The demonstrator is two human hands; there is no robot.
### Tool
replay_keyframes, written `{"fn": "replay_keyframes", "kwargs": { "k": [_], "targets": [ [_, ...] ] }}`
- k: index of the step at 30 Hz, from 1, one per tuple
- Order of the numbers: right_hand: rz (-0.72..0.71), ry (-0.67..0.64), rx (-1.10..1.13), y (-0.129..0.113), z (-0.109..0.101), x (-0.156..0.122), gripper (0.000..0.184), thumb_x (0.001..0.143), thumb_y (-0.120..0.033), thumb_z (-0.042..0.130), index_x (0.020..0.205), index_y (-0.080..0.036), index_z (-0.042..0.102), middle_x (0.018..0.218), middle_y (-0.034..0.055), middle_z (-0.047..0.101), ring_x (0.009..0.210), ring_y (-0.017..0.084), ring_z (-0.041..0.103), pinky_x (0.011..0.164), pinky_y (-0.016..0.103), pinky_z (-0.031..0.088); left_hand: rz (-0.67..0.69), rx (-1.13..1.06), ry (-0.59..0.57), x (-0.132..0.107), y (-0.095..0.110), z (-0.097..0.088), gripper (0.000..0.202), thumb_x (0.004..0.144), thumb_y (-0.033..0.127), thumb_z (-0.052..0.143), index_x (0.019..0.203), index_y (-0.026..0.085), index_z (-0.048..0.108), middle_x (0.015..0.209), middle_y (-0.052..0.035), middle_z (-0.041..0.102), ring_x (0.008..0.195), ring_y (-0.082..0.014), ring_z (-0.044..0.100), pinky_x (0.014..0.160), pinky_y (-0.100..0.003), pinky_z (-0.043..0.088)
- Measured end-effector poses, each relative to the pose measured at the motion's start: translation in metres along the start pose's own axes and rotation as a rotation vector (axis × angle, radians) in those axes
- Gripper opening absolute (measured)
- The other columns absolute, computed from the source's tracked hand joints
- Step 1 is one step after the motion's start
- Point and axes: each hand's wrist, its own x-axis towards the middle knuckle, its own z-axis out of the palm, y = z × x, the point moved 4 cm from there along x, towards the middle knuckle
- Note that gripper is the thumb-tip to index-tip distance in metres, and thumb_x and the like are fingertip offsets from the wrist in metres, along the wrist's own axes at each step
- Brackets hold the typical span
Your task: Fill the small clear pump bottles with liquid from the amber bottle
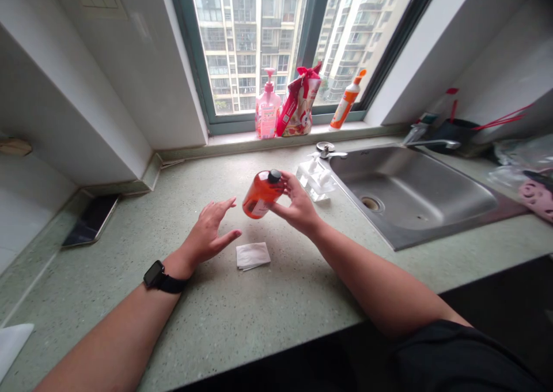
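An orange-red bottle (260, 195) with a black cap is tilted above the counter, its cap end toward the upper right. My right hand (298, 204) grips it from the right side, fingers and thumb around it. To the left of the bottle, my left hand (213, 230) has its fingers and thumb apart and holds nothing. A folded white tissue (253, 256) lies flat on the counter below the bottle, just right of my left thumb. Behind my right hand stands a clear plastic holder (317, 178) with white pump-like tops.
A steel sink (391, 239) is set into the speckled counter (259, 334) at the right. On the sill stand a pink pump bottle (268, 106), a red bag (300, 104) and an orange-white bottle (347, 102). A dark phone-like slab (91, 220) lies at left.
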Motion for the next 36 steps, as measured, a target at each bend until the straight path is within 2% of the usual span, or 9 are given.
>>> {"fn": "replay_keyframes", "kwargs": {
  "k": [5,8,11,16,19,23,31,36],
  "targets": [
    [0.008,0.260,-0.384,0.008,-0.059,0.018,0.075,0.086,-0.064,0.077,0.149,-0.029,0.052,0.141,0.0138,0.071,0.122,0.035,0.069,0.098,0.052,0.060,-0.026,0.015,0.002,-0.001,-0.004,0.000,0.066,0.105,0.055,0.061,0.163,0.026,0.045,0.148,-0.0150,0.067,0.140,-0.0338,0.062,0.124,-0.060,0.043],
    [0.028,0.319,-0.527,0.016,-0.075,0.021,0.075,0.087,-0.066,0.075,0.148,-0.027,0.054,0.135,0.0142,0.073,0.102,0.032,0.073,0.091,0.050,0.062,-0.009,0.027,0.013,-0.001,-0.003,0.001,0.064,0.105,0.049,0.064,0.162,0.027,0.046,0.147,-0.0144,0.068,0.138,-0.0331,0.064,0.120,-0.059,0.047],
    [0.059,0.311,-0.648,0.018,-0.076,0.020,0.070,0.087,-0.062,0.076,0.144,-0.026,0.059,0.133,0.0144,0.075,0.088,0.030,0.074,0.086,0.049,0.062,0.005,0.028,0.014,-0.001,-0.002,0.001,0.062,0.105,0.047,0.064,0.161,0.027,0.047,0.147,-0.0146,0.068,0.138,-0.0331,0.064,0.120,-0.059,0.049],
    [0.094,0.294,-0.739,0.017,-0.072,0.018,0.067,0.085,-0.058,0.080,0.140,-0.026,0.062,0.128,0.0138,0.079,0.097,0.036,0.077,0.085,0.049,0.061,0.013,0.020,0.010,0.000,0.000,0.000,0.060,0.106,0.047,0.063,0.160,0.027,0.047,0.147,-0.0140,0.068,0.139,-0.0329,0.064,0.122,-0.059,0.047],
    [0.106,0.279,-0.770,0.018,-0.071,0.018,0.067,0.086,-0.058,0.080,0.141,-0.026,0.061,0.129,0.0151,0.079,0.104,0.039,0.076,0.090,0.053,0.060,0.013,0.018,0.002,0.000,-0.001,0.001,0.059,0.106,0.046,0.063,0.158,0.026,0.048,0.146,-0.0147,0.068,0.139,-0.0332,0.063,0.122,-0.060,0.047],
    [0.196,0.249,-0.804,0.022,-0.068,0.018,0.072,0.084,-0.057,0.082,0.143,-0.023,0.061,0.128,0.0186,0.078,0.110,0.044,0.075,0.092,0.057,0.059,0.015,0.014,-0.014,0.000,-0.001,0.002,0.056,0.106,0.046,0.063,0.156,0.026,0.050,0.145,-0.0139,0.068,0.137,-0.0326,0.064,0.121,-0.060,0.048],
    [0.318,0.208,-0.937,0.024,-0.063,0.021,0.074,0.089,-0.058,0.079,0.149,-0.020,0.059,0.127,0.0199,0.079,0.104,0.040,0.075,0.087,0.048,0.058,0.030,0.016,-0.014,0.001,0.004,0.000,0.050,0.107,0.044,0.061,0.152,0.025,0.054,0.141,-0.0133,0.069,0.133,-0.0315,0.065,0.119,-0.057,0.051],
    [0.333,0.195,-0.981,0.028,-0.061,0.021,0.078,0.092,-0.059,0.076,0.156,-0.018,0.054,0.129,0.0214,0.078,0.101,0.039,0.076,0.084,0.047,0.057,0.030,0.010,-0.018,0.001,0.005,0.000,0.049,0.107,0.044,0.062,0.151,0.025,0.055,0.141,-0.0130,0.069,0.133,-0.0310,0.065,0.119,-0.057,0.051]
  ]
}}
